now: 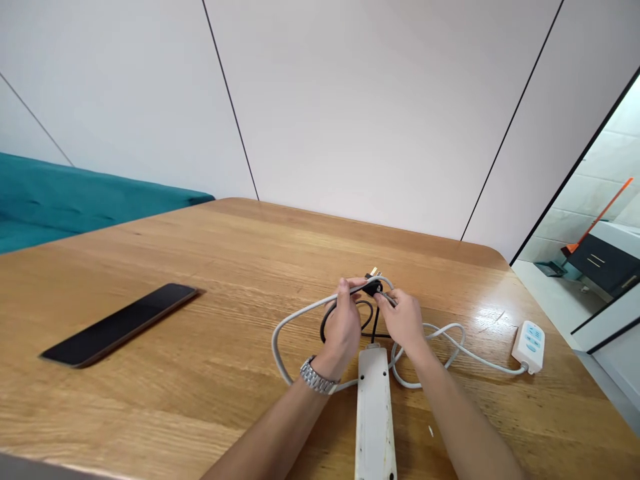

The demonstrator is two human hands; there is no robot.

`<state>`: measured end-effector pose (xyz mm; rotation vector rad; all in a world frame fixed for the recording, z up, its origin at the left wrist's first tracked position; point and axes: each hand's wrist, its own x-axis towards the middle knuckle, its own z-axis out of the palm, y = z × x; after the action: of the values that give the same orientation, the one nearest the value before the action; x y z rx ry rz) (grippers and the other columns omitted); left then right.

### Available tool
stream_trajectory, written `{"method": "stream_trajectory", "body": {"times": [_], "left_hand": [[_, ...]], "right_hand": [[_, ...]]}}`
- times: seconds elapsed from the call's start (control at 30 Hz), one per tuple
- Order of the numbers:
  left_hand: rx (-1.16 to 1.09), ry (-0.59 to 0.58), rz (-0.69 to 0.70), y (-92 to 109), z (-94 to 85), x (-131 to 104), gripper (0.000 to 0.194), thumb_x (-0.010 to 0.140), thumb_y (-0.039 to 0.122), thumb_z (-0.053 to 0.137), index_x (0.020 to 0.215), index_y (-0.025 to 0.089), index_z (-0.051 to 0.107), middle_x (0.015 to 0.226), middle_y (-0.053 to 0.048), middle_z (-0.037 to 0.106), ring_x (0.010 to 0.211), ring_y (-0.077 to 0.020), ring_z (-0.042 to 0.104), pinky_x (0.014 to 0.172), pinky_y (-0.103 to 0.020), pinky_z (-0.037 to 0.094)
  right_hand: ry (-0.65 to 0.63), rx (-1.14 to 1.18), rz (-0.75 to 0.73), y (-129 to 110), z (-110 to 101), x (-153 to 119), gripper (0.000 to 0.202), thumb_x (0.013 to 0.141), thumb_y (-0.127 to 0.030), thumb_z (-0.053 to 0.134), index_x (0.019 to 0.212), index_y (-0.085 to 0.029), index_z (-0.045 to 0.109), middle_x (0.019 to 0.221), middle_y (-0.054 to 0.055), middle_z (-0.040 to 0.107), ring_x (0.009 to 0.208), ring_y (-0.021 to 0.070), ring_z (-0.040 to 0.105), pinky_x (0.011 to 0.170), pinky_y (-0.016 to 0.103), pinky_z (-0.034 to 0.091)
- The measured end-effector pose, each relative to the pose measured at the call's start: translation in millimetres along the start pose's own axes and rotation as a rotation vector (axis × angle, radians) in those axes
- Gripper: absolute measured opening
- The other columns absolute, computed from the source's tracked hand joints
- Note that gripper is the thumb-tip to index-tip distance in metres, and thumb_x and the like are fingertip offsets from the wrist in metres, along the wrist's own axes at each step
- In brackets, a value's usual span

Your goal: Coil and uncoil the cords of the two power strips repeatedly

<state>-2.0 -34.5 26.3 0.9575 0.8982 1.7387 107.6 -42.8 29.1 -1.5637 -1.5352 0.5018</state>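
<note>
Both hands meet over the table at a black plug (373, 287) whose metal prongs point up and away. My left hand (345, 317), with a silver watch (318, 378) on its wrist, has its fingers closed on the plug and the grey cable running past it. My right hand (401, 319) pinches a dark cord just behind the plug. A long white power strip (375, 417) lies between my forearms, a black cord leaving its far end. The grey-white cable (280, 333) loops around my left wrist. Fingers partly hide the plug.
A small white socket block (529, 347) with blue outlets sits at the right on the wooden table (240, 267), joined to the looped white cable. A black flat slab (120, 323) lies at the left. Behind stand a teal sofa (100, 200) and a white wall.
</note>
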Motion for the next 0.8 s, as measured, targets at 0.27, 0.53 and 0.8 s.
{"method": "stream_trajectory", "body": {"times": [0.27,0.53,0.8], "left_hand": [[-0.542,-0.115,-0.683,8,12.9,-12,0.030,0.080,0.047,0.049,0.069,0.018,0.048,0.052,0.006,0.039,0.040,-0.0071,0.036,0.038,-0.018,0.028],[-0.174,-0.680,-1.129,3,7.4,-15,0.062,0.079,0.071,0.044,0.051,0.016,0.039,0.042,0.006,0.031,0.031,-0.0033,0.020,0.033,-0.015,0.007],[0.512,-0.608,-0.332,10,-1.3,-7,0.061,0.077,0.063,0.054,0.037,0.019,0.040,0.033,0.003,0.032,0.031,-0.0072,0.026,0.037,-0.023,0.018]], "right_hand": [[0.164,0.408,-0.071,10,8,1,0.033,0.084,-0.047,0.051,0.081,-0.015,0.061,0.075,0.004,0.064,0.070,0.0162,0.056,0.066,0.026,0.041],[0.305,0.510,-0.067,11,0,4,0.039,0.080,-0.057,0.053,0.082,-0.018,0.052,0.069,-0.002,0.052,0.064,0.0134,0.047,0.061,0.024,0.039],[0.285,0.294,-0.128,17,-2,4,0.030,0.082,-0.049,0.052,0.074,-0.020,0.047,0.067,-0.002,0.053,0.061,0.0131,0.045,0.059,0.025,0.037]]}}
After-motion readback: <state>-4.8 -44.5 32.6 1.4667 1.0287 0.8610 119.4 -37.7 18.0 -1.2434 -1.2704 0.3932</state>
